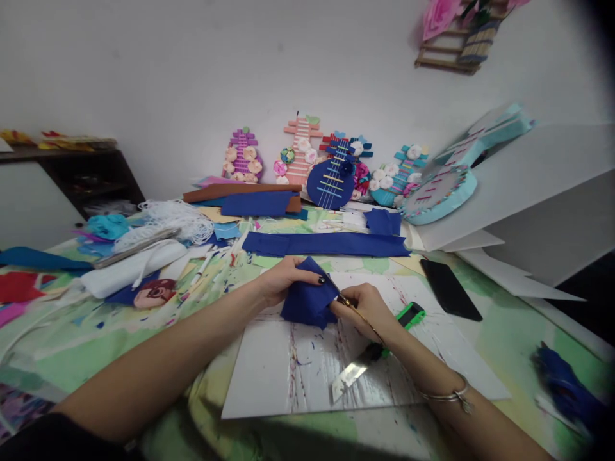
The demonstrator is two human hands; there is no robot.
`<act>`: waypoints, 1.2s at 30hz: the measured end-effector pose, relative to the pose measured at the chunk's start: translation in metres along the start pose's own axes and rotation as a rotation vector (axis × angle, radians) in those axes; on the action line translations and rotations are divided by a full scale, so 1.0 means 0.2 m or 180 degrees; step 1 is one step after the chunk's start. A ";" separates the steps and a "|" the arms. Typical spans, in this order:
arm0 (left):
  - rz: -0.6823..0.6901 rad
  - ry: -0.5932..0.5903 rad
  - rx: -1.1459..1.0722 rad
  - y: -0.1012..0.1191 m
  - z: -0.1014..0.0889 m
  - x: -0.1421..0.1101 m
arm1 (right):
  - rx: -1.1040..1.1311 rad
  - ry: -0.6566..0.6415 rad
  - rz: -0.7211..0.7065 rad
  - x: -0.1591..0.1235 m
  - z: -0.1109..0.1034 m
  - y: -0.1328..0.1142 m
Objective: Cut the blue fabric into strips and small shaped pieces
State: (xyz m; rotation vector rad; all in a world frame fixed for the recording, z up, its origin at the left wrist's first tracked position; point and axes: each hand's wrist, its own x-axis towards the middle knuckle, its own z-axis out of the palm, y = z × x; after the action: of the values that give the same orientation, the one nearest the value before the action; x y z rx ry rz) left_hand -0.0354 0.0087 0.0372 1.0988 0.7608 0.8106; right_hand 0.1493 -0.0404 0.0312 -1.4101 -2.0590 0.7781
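Note:
In the middle of the head view, my left hand (281, 280) grips a piece of dark blue fabric (307, 304) by its upper edge, thumb on top. My right hand (368, 310) is closed round a pair of gold-coloured scissors (353, 304), whose blades meet the fabric's right edge. Part of the scissors is hidden by my fingers. Below lies a white board (269, 371) with scored, stained lines. On it rests a green-and-black box cutter (379, 349) with its wide blade out, passing partly under my right wrist.
A long blue strip (327, 244) lies behind my hands. A black phone (449, 288) is to the right, a blue glue gun (567, 384) at the far right. White cord (163, 221) and scraps cover the left. Decorated instrument shapes (331, 173) lean against the wall.

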 end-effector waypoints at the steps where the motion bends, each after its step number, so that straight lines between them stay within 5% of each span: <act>1: -0.0017 -0.0004 -0.0008 0.00 0.00 0.00 | -0.0032 0.0014 0.0024 0.00 0.00 0.00; 27: -0.0056 0.0029 -0.0031 0.00 0.00 0.00 | 0.0002 0.0308 0.0271 0.01 -0.01 0.00; 36: 0.0102 0.0237 -0.0190 0.01 0.02 -0.01 | 0.2027 0.0495 0.0699 0.02 0.00 0.00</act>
State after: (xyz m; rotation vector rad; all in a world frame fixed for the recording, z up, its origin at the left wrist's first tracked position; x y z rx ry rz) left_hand -0.0324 0.0059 0.0408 1.0345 0.7780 0.9000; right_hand 0.1484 -0.0361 0.0322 -1.2755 -1.3690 1.2349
